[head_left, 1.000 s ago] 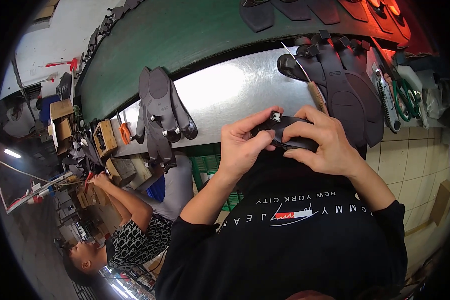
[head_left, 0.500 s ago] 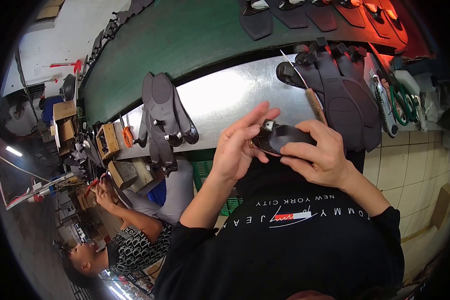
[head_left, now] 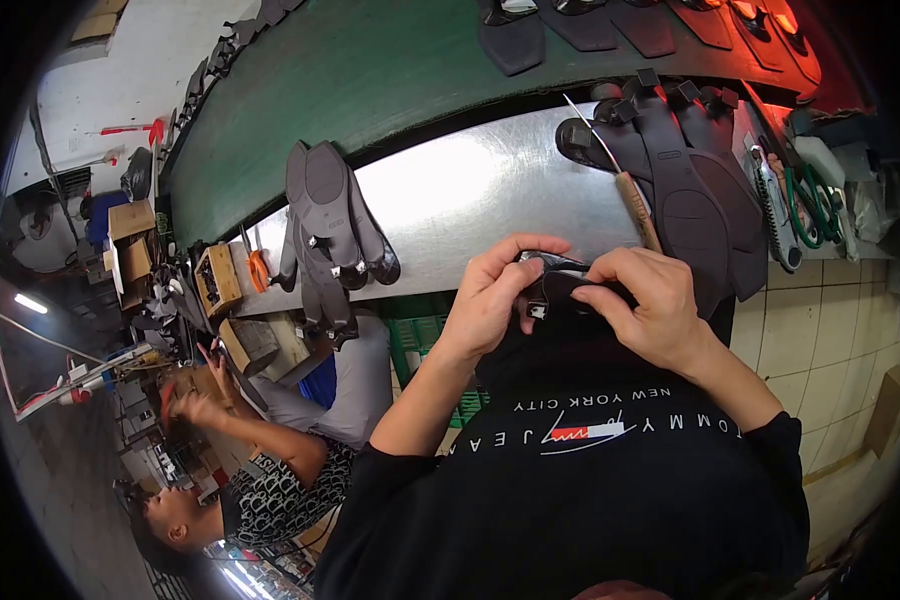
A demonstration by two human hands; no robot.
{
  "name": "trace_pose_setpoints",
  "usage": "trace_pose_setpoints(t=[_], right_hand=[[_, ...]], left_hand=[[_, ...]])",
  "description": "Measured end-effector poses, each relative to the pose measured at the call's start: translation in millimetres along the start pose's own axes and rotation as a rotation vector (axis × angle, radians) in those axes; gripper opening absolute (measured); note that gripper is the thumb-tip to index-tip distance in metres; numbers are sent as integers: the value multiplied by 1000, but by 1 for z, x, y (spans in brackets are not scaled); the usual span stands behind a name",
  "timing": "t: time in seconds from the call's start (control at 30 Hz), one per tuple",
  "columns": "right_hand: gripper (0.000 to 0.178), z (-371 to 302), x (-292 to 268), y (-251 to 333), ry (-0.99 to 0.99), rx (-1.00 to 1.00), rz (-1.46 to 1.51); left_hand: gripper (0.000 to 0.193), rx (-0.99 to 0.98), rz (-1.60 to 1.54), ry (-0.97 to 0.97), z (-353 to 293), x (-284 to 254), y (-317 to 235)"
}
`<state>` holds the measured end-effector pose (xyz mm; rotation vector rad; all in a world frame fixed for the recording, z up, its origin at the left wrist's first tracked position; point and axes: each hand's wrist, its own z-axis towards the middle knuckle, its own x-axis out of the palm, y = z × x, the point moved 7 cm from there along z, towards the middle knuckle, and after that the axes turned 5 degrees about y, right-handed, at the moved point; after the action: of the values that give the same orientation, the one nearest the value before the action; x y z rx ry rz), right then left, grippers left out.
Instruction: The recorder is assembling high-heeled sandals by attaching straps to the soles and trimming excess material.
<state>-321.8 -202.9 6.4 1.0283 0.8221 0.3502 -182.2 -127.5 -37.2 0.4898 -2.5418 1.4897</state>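
Head view: left hand (head_left: 492, 298) and right hand (head_left: 655, 302) both pinch glossy black heeled shoe sole (head_left: 539, 294), in front of black T-shirt (head_left: 570, 510). Probably light, semi-stiff, slick; grip edges, near heel.

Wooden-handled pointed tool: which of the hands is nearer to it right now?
Right. The right hand is just below the handle end of the tool in the picture; the left hand is farther off, down and to its left.
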Motion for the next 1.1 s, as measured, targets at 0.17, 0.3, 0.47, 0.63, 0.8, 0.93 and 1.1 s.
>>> trace_pose_setpoints(t=[0.17, 0.3, 0.47, 0.63, 0.8, 0.93, 1.1], right_hand=[[16, -3, 6, 1, -22, -19, -4], [15, -5, 8, -1, -7, 23, 21], [15, -6, 6, -6, 38, 94, 92], [14, -10, 10, -16, 71, 258, 239], [15, -12, 19, -21, 159, 274, 259], [12, -9, 18, -23, 196, 397, 381], [8, 9, 17, -7, 392, 397, 641]], left_hand=[[24, 10, 79, -2, 1, 1, 9], [23, 14, 157, -17, -3, 6, 7], [19, 67, 255, -54, -5, 3, 13], [16, -5, 145, -74, -8, 0, 15], [16, -83, 122, -72, -10, -6, 19], [15, -34, 138, -67, -19, -2, 10], [13, 300, 378, -38, -41, 6, -26]])
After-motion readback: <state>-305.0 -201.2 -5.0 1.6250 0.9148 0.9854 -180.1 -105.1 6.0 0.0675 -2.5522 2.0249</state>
